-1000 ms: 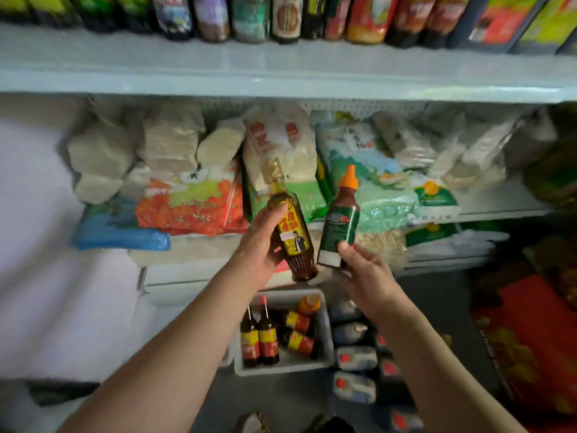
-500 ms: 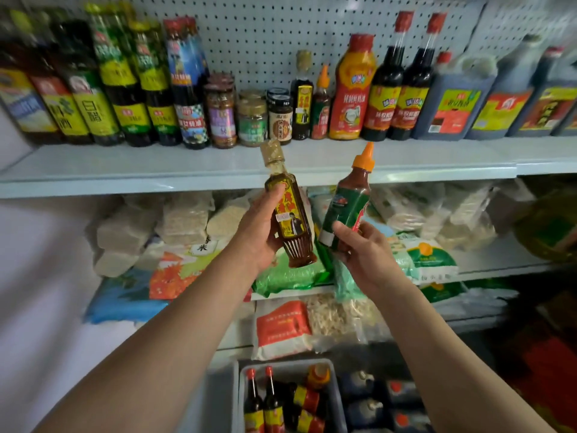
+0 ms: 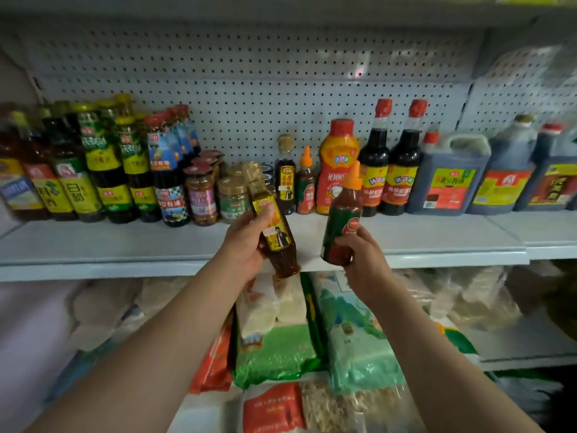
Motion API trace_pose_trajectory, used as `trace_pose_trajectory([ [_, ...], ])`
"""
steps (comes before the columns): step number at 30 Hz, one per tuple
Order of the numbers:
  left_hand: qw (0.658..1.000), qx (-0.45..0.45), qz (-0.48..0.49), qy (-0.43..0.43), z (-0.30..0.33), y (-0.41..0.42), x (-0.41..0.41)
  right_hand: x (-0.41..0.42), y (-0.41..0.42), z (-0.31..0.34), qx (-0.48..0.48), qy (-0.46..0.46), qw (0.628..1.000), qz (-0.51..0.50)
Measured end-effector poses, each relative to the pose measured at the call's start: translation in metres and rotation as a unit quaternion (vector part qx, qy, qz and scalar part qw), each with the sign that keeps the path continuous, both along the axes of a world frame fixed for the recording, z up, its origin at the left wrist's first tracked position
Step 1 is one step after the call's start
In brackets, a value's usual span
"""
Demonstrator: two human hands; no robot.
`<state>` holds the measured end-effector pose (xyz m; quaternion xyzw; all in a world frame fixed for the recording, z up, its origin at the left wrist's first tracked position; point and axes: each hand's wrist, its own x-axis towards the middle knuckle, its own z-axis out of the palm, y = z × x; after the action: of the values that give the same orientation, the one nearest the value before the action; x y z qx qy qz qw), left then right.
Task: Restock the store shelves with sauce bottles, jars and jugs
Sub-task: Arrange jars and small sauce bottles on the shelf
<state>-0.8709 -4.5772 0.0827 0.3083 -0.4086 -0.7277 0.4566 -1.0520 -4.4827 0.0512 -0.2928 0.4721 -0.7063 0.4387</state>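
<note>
My left hand (image 3: 246, 242) grips a small brown oil bottle (image 3: 273, 223) with a yellow label and a gold foil cap, tilted to the left. My right hand (image 3: 359, 254) holds a chili sauce bottle (image 3: 342, 220) with an orange nozzle cap and a green label, nearly upright. Both bottles hover just in front of the white sauce shelf (image 3: 156, 245). At the back of that shelf stand a matching oil bottle (image 3: 285, 176) and a matching chili bottle (image 3: 305, 182).
The shelf carries tall bottles (image 3: 103, 170) at the left, jars (image 3: 201, 195) in the middle, a red squeeze bottle (image 3: 338, 170), soy bottles (image 3: 388, 164) and dark jugs (image 3: 449, 179) at the right. Bagged goods (image 3: 274, 345) fill the shelf below.
The view has lifted from the floor crate and lower shelf to the sauce shelf. Both hands have risen with their bottles and now sit level with that shelf's front edge.
</note>
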Motion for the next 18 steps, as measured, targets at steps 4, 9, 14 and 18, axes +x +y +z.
trace_pose_trajectory([
  [4, 0.998, -0.03, 0.042, -0.027, -0.004, -0.021, -0.015, -0.016, -0.033, -0.004, -0.019, 0.089, 0.996, -0.017],
  [9, 0.995, -0.04, 0.094, -0.018, -0.009, -0.044, -0.036, -0.035, -0.068, -0.012, 0.017, 0.263, 0.961, -0.085],
  [14, 0.994, -0.051, 0.1, 0.013, -0.017, -0.064, -0.056, -0.048, -0.093, -0.022, 0.072, 0.341, 0.931, -0.108],
  [18, 0.993, -0.091, 0.066, -0.025, -0.02, -0.08, -0.062, -0.052, -0.104, -0.025, 0.08, 0.384, 0.913, -0.112],
])
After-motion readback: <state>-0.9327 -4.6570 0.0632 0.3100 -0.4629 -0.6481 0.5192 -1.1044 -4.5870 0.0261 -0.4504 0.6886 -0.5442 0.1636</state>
